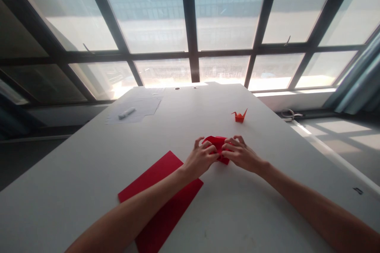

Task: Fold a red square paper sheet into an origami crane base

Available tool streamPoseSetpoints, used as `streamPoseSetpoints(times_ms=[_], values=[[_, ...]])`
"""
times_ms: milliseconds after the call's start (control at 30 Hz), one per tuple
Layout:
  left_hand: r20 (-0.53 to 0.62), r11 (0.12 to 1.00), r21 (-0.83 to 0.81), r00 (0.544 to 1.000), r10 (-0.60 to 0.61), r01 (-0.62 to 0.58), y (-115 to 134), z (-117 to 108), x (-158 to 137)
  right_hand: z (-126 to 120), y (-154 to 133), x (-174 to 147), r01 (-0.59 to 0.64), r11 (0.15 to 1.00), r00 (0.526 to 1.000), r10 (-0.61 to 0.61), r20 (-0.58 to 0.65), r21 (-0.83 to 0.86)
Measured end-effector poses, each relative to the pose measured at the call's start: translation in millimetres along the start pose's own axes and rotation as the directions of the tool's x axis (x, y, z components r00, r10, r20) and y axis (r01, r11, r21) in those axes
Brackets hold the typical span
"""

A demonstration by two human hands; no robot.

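Both hands are on a small folded piece of red paper (219,142) at the middle of the white table (255,205). My left hand (204,155) grips its left side with curled fingers. On its right side, my right hand (238,152) does the same, with the fingertips of the two hands close together. My fingers cover part of the folds. Under my left forearm lies a larger sheet or stack of red paper (178,201), set at a slant. An orange-red folded paper crane (239,116) stands upright beyond my right hand.
White paper sheets (148,104) lie at the far left of the table, with a white marker-like tube (127,113) on them. A coiled cable (289,114) sits past the right edge. Tall windows (160,16) stand behind the table.
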State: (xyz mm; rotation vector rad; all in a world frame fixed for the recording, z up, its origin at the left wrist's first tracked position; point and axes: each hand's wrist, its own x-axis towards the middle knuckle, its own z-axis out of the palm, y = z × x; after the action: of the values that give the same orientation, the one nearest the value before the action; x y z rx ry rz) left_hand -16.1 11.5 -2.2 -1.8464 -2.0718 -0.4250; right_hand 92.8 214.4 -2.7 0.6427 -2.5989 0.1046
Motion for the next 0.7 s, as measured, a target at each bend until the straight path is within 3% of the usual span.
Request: streamPoseSetpoints(times_ms=[267,500,700], values=[[-0.021,0.995,-0.062,0.996,-0.084,0.082,-2,1,0,1,-1,2,-0.066,0.997,0.998,0.065,0.028,0.044],[-0.023,0.979,-0.130,0.987,-0.161,0.157,2,-7,2,8,-9,6,-0.277,0.950,0.961,0.277,0.019,0.144],[-0.013,0.957,-0.207,0.977,-0.211,0.204,-6,-2,1,15,-7,7,-0.334,0.934,0.941,0.338,-0.014,0.127]])
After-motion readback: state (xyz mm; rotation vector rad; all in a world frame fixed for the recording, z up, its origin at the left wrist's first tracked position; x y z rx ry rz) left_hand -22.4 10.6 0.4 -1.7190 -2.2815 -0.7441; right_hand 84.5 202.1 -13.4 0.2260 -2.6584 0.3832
